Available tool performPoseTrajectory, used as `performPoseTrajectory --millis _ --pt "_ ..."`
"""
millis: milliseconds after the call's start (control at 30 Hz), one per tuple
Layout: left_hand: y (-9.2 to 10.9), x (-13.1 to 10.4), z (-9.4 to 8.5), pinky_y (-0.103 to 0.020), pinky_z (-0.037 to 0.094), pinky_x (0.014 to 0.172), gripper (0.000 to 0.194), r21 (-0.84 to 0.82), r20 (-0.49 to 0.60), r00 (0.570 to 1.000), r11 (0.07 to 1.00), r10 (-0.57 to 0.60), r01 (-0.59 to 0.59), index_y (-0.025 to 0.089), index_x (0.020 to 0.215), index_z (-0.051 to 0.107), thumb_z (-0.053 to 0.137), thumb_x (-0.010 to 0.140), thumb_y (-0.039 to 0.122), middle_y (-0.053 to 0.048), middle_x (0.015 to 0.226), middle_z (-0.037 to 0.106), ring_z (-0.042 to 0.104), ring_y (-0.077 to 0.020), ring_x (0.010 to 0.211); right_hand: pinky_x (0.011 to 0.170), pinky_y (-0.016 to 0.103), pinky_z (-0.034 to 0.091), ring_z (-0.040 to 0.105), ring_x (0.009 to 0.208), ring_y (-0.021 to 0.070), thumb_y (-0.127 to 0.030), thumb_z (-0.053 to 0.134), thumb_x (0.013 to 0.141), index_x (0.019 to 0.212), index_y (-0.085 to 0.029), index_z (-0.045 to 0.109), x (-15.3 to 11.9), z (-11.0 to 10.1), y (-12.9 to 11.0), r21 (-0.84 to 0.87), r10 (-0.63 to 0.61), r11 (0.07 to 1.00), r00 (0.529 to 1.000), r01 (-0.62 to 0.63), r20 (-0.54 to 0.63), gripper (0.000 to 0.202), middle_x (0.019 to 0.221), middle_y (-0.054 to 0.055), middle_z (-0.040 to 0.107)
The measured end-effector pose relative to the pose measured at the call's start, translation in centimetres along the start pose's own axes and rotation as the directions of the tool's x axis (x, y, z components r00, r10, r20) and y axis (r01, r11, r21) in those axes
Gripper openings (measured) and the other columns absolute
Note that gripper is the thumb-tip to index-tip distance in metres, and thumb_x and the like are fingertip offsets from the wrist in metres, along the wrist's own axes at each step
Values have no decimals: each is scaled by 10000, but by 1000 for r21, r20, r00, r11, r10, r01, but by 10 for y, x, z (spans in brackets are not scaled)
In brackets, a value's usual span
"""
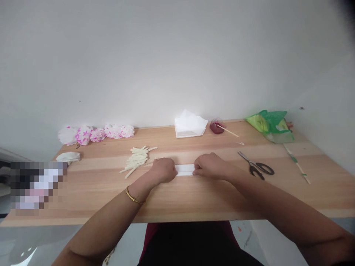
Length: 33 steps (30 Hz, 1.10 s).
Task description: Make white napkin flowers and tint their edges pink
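Note:
A narrow white strip of folded tissue paper [185, 170] lies flat on the table between my hands. My left hand [165, 170], with a gold bangle on its wrist, has its fingers curled closed on the strip's left end. The right end is pinched by my right hand [208, 166]. Both ends of the strip are hidden under the fingers. Just left of my left hand sits a loose pile of cream-coloured sticks [138, 158].
Pink-and-white paper pompoms [97, 134] line the back left of the wooden table [199, 203]. A tissue pack [190, 125] and a dark red bundle [216, 128] stand at the back. Black-handled scissors [256, 167], a green plastic bag [274, 125] and a green-taped stick [296, 162] lie rightward.

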<state>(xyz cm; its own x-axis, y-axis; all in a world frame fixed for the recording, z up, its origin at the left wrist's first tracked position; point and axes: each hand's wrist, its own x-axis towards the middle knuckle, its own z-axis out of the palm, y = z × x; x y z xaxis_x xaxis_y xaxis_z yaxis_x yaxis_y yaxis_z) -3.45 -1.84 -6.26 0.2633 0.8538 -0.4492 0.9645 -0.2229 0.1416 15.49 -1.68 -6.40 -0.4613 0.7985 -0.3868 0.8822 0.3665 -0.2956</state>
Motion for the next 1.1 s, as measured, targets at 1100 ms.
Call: performPoseTrajectory --millis 1100 --pt "-15 -17 45 -373 369 790 137 225 -396 785 879 477 -420 179 793 636 514 849 153 -65 827 622 478 -234 891 792 305 312 583 833 158 -218 552 855 807 -204 672 -14 50 15 262 -111 936 903 235 -415 129 865 15 662"
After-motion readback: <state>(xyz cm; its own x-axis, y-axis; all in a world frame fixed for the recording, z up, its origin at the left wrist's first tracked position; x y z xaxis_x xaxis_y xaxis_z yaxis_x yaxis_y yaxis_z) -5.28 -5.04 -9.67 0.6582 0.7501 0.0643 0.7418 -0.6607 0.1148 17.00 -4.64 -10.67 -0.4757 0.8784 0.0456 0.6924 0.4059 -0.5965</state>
